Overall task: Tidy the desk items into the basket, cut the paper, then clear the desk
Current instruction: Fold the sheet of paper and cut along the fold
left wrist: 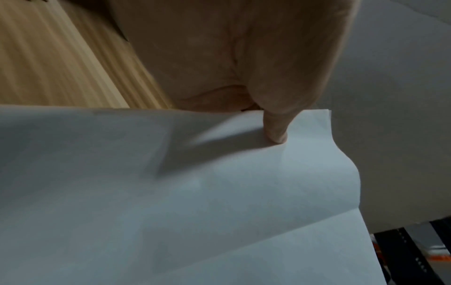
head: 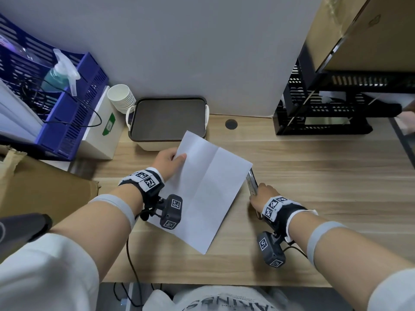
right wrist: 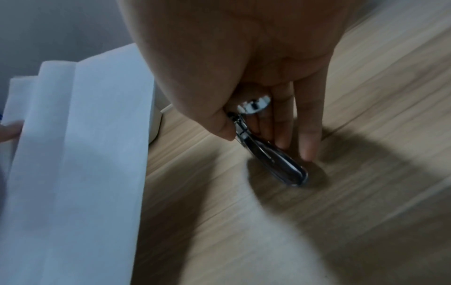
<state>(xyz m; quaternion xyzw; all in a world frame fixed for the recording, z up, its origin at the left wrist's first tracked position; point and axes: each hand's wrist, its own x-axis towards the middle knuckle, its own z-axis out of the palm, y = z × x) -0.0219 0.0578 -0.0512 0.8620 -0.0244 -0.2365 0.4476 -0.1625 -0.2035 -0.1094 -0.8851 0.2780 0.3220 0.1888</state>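
Above the wooden desk (head: 314, 167), a creased paper (head: 208, 187) is pinched by the left hand (head: 167, 161) while seemingly metal scissors (head: 252, 184) are gripped by the right hand (head: 262, 196); a crooked cut is risked if the unsupported sheet sags.

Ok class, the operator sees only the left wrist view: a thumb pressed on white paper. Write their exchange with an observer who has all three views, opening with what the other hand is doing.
Operator: What is the other hand doing?
Observer: The right hand grips a shiny metal tool just off the right edge of the paper.
Operator: Where is the basket?
Observer: The basket stands at the back of the desk, behind the paper's far corner.
Operator: Anything next to it?
Observer: A stack of paper cups sits by its left handle.
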